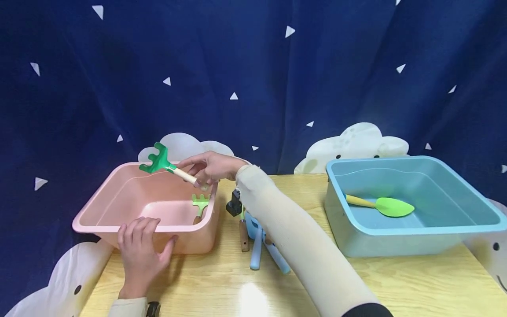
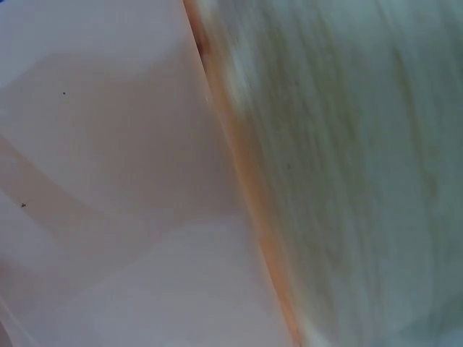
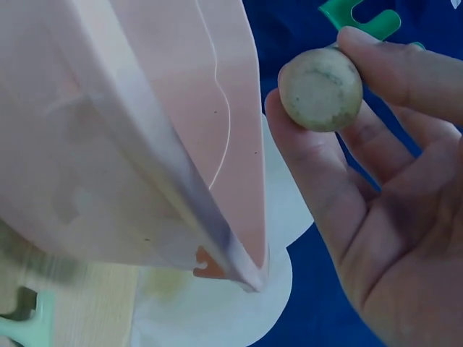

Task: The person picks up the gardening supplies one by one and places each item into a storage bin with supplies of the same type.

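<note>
High above the right side of the pink basin (image 1: pixel 95 228), my right hand (image 1: pixel 215 166) pinches a small green hand rake (image 1: pixel 159 160) near the end of its pale handle. The rake's tines point left, over the basin. In the right wrist view, thumb and fingers grip the round handle end (image 3: pixel 322 90). My left hand (image 1: pixel 141 248) holds the basin's front rim, fingers hooked over it and thumb outside along the wall. A light green small rake (image 1: pixel 200 202) with a brown handle leans inside the basin at its right wall.
Between the basins lie several tools, including one with a brown wooden handle (image 1: pixel 244 235) and blue handles (image 1: pixel 256 248), partly behind my right sleeve. A blue basin (image 1: pixel 400 242) at right contains a green trowel (image 1: pixel 394 207) with a yellow handle. A dark blue curtain (image 1: pixel 253 66) hangs behind.
</note>
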Demonstrator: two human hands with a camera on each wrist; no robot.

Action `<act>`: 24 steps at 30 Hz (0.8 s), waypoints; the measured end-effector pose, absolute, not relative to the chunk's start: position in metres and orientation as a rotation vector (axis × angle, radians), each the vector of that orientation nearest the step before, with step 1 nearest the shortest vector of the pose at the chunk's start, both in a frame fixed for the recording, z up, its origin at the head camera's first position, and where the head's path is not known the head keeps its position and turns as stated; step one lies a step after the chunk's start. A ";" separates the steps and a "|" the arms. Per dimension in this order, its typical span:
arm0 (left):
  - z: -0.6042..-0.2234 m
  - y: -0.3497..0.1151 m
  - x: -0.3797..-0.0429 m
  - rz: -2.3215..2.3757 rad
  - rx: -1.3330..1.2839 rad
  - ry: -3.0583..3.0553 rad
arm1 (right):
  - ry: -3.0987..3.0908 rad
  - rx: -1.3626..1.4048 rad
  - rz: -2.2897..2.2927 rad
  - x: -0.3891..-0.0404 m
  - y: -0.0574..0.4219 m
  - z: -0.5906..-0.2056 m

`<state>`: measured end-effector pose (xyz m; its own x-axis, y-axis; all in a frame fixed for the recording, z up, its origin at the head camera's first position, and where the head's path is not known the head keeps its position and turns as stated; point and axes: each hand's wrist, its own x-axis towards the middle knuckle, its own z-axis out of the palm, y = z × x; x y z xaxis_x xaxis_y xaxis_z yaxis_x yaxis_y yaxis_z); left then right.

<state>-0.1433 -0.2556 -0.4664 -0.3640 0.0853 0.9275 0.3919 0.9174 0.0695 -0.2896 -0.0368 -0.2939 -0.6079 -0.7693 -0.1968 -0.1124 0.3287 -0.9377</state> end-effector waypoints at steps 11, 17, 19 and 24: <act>-0.466 -0.257 -0.147 -0.316 -0.361 -1.904 | 1.937 -0.809 -1.334 -0.288 -0.048 -0.291; -0.465 -0.259 -0.142 -0.304 -0.339 -1.931 | 2.032 -0.804 -1.385 -0.292 -0.046 -0.297; -0.465 -0.260 -0.141 -0.311 -0.330 -1.930 | 2.074 -0.799 -1.396 -0.294 -0.042 -0.300; -0.465 -0.257 -0.145 -0.324 -0.348 -1.911 | 2.209 -0.776 -1.412 -0.302 -0.021 -0.307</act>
